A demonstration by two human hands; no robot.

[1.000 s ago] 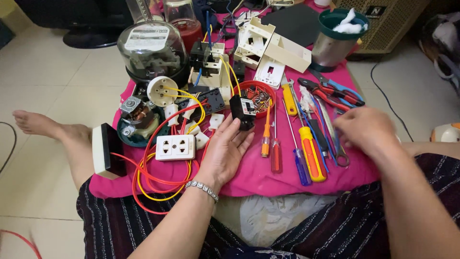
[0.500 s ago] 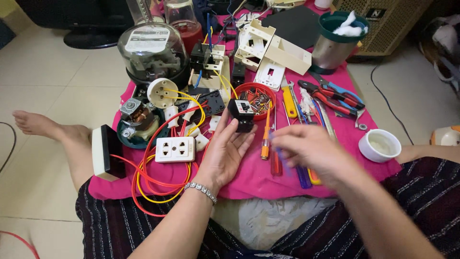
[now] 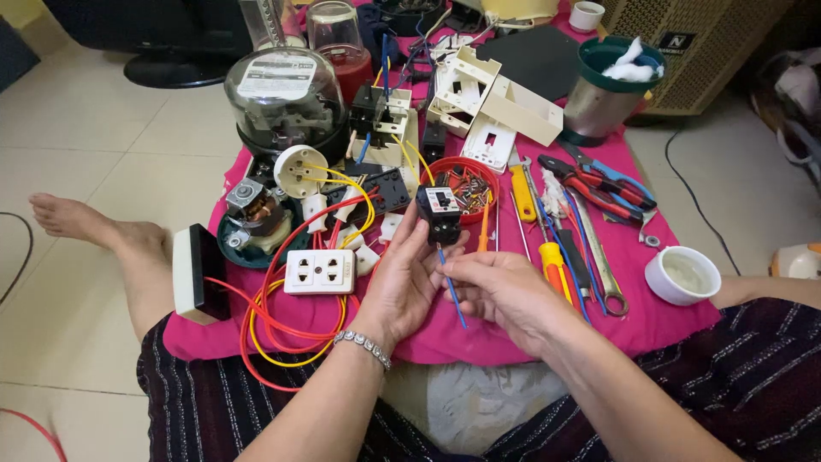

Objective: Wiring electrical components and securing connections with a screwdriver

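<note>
Labels seen: white rectangular label inside the glass-domed meter, far left of the pink surface. Small dark square badge on the beige grille box, top right.

The blue wire's upper end is hidden behind the black breaker; the fan heater is cut off at the right edge.

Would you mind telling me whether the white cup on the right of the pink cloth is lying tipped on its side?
No, the white cup stands upright on the pink cloth, its open mouth facing up.
</note>
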